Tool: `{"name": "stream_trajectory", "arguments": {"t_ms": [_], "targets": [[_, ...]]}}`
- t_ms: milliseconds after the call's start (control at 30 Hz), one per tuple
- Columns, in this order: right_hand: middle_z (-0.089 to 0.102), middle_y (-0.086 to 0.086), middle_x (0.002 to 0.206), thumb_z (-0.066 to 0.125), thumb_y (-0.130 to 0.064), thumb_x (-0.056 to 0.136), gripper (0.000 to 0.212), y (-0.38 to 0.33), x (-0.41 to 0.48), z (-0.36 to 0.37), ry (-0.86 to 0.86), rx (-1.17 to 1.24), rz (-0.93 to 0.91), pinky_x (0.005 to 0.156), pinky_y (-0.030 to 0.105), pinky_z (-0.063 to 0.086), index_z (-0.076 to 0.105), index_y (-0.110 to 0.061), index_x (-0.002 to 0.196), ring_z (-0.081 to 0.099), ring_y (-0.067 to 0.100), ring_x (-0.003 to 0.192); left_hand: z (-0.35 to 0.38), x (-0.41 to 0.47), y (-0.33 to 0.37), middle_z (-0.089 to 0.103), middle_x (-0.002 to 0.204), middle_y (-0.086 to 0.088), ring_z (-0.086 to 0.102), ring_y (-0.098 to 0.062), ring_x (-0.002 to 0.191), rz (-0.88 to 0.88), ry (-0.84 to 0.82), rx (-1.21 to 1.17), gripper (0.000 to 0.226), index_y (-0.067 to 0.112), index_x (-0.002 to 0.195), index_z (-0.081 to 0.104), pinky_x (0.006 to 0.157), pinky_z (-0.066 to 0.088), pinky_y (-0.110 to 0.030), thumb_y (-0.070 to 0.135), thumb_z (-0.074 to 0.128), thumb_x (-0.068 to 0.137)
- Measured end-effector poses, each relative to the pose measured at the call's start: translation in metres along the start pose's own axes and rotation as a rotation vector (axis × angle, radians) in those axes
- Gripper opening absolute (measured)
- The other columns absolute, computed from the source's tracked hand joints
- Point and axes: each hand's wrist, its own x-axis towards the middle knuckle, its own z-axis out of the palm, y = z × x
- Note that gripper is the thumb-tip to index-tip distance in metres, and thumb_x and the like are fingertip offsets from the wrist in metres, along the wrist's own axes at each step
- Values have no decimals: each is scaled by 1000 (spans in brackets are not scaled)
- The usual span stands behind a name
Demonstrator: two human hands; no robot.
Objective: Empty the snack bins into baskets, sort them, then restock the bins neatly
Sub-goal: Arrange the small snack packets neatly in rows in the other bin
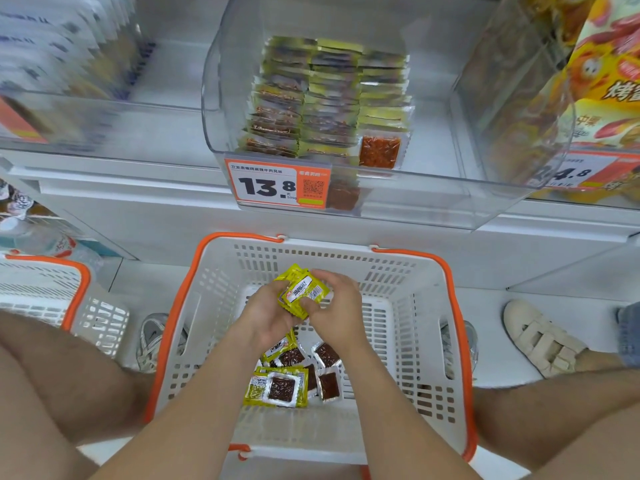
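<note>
Stack of yellow snack packets (300,292) sits between both hands, above the white basket (415,327). Left hand (265,315) grips the stack from below, fingers curled round its lower edge. Right hand (337,311) pinches the near right edge. Top packet is label side up, long axis slanting lower left to upper right. Loose packets (287,381) lie on the basket floor beneath the wrists. Clear bin (221,98) on the shelf above holds rows of packets (311,98).

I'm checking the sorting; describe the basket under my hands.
The basket is white slotted plastic with orange handles folded along its rim, upright on the floor below the shelf. Loose yellow packets lie on its bottom. The left hand and right hand hold a stack of packets above it.
</note>
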Motion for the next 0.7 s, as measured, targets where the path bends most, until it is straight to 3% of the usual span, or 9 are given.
{"name": "stream_trajectory", "arguments": {"t_ms": [133, 233, 300, 367, 433, 467, 533, 633, 700], "targets": [[63, -22, 93, 88, -18, 78, 36, 0, 4, -6, -46, 5, 13, 87, 29, 46, 77, -31, 110, 62, 9, 95, 10, -2, 2, 78, 99, -11, 74, -20, 78, 48, -7, 140, 27, 14, 123, 64, 72, 53, -36, 16, 41, 108], [69, -15, 79, 84, -22, 83, 16, 4, 6, -2, 36, -27, 73, 71, 27, 46, 77, -30, 95, 62, 1, 72, 12, 1, -4, 77, 111, -10, 73, -22, 88, 167, 77, 263, 28, 21, 125, 64, 80, 55, -39, 12, 42, 108], [69, -12, 82, 81, -22, 88, 25, 8, 6, 0, 132, -17, 150, 72, 31, 51, 73, -27, 111, 64, 7, 73, 13, 0, -8, 77, 113, -3, 71, -21, 91, 217, 118, 302, 30, 29, 121, 66, 84, 52, -41, 14, 42, 109], [67, -5, 86, 71, -18, 94, 48, 8, 5, 1, 52, 22, 170, 74, 32, 52, 57, -32, 137, 64, 17, 76, 12, 0, -9, 77, 110, -1, 69, -22, 91, 240, 144, 292, 31, 30, 123, 66, 82, 47, -40, 15, 42, 110], [73, -1, 102, 66, -19, 97, 44, 9, 6, 4, -42, -68, 169, 76, 28, 49, 59, -29, 139, 69, 20, 87, 10, 4, -11, 77, 112, -9, 68, -27, 91, 245, 155, 244, 32, 23, 128, 65, 80, 45, -40, 11, 43, 108], [75, 0, 104, 68, -23, 97, 34, 11, 7, 4, -11, -78, 204, 77, 27, 51, 66, -26, 130, 71, 21, 89, 9, 5, -11, 76, 115, -13, 67, -28, 93, 248, 154, 225, 32, 20, 128, 66, 79, 45, -41, 9, 45, 107], [77, 4, 83, 73, -33, 93, 13, 11, 7, 5, 92, 36, 330, 71, 37, 61, 70, -24, 102, 75, 24, 70, 9, 3, -10, 75, 113, -16, 68, -29, 93, 265, 149, 198, 31, 18, 128, 66, 77, 47, -40, 6, 48, 106], [55, -6, 48, 75, -40, 92, 46, 15, 8, 8, 94, 15, 383, 56, 27, 50, 53, -18, 59, 56, 15, 46, 15, 0, -11, 76, 108, -11, 71, -24, 85, 272, 134, 184, 36, 20, 128, 65, 69, 53, -34, 1, 49, 103], [57, -6, 50, 73, -39, 91, 46, 12, 7, 12, 36, 26, 388, 59, 27, 50, 59, -14, 56, 57, 13, 52, 21, 2, -16, 76, 108, -12, 71, -25, 84, 264, 137, 191, 41, 22, 128, 63, 64, 53, -33, -1, 46, 100]]}}
